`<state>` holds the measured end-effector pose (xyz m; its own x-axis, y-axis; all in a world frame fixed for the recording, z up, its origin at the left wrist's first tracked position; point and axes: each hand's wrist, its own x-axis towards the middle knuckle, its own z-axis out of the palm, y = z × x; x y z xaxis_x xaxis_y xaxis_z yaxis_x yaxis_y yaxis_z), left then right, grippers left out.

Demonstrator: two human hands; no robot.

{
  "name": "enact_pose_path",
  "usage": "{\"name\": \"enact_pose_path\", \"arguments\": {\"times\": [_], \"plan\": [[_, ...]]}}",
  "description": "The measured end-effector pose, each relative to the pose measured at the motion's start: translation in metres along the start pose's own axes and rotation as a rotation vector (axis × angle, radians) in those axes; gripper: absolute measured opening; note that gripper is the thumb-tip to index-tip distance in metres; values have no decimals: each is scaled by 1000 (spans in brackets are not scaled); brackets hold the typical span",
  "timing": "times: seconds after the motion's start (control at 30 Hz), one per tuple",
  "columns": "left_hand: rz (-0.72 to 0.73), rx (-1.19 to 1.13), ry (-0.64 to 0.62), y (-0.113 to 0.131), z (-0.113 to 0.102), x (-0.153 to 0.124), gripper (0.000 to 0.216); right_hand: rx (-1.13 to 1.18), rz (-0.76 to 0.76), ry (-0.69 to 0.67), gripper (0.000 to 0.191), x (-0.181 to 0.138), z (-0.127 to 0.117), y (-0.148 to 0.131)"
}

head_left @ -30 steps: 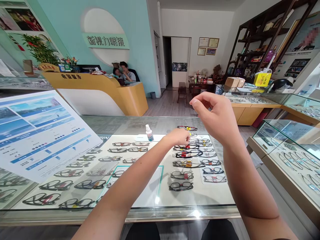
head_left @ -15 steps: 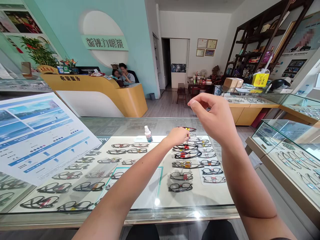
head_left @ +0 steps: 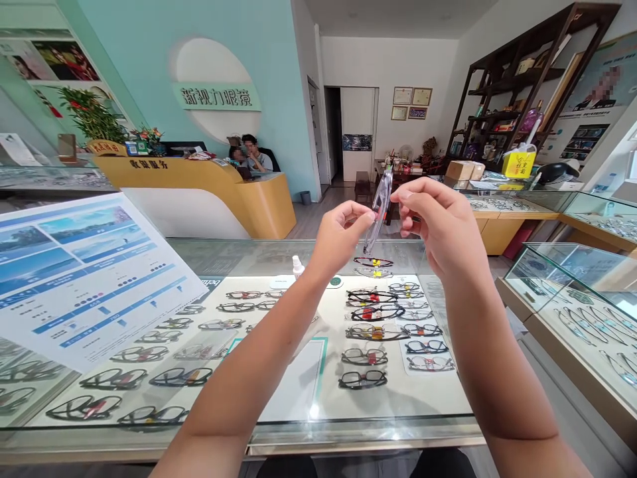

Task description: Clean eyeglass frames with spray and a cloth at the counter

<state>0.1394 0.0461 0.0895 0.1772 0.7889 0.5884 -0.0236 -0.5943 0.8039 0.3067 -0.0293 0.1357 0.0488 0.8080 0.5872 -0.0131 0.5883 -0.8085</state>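
Newly raised at 12 o'clock, clear glasses [head_left: 383, 194] pinched in our left hand [head_left: 336, 238] sit within reach of our right hand [head_left: 444, 220], whose grip we cannot tell.

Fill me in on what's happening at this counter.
A person's left grip pinches a pair of clear-framed plastic eyeglasses at the long glass-topped display counter. The right grip is raised beside them, too close to tell whether it touches. Lower down, black-framed eyeglasses lie among the rows laid out.

Clear-framed glasses [head_left: 383, 196], steeply tilted, top end leaning right, seen nearly edge-on, held up in midair.
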Motion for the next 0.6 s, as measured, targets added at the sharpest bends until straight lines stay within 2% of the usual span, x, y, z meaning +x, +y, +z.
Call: {"name": "enact_pose_path", "arguments": {"times": [0.07,0.1,0.23,0.47,0.6], "plan": [[23,-66,29,11,1,-5,22,38,22,-10,4,2,-1,3],[32,-84,44,14,1,-6,24,41,23,-14,7,2,-2,5],[63,-128,78,21,3,-10,30,-14,13,-1,33,4,-3,10],[71,-194,-23,22,4,-11,37,-36,67,-17,44,5,-1,14],[85,-194,-44,20,3,-11,41,-74,88,-90,40,6,0,14]]}}
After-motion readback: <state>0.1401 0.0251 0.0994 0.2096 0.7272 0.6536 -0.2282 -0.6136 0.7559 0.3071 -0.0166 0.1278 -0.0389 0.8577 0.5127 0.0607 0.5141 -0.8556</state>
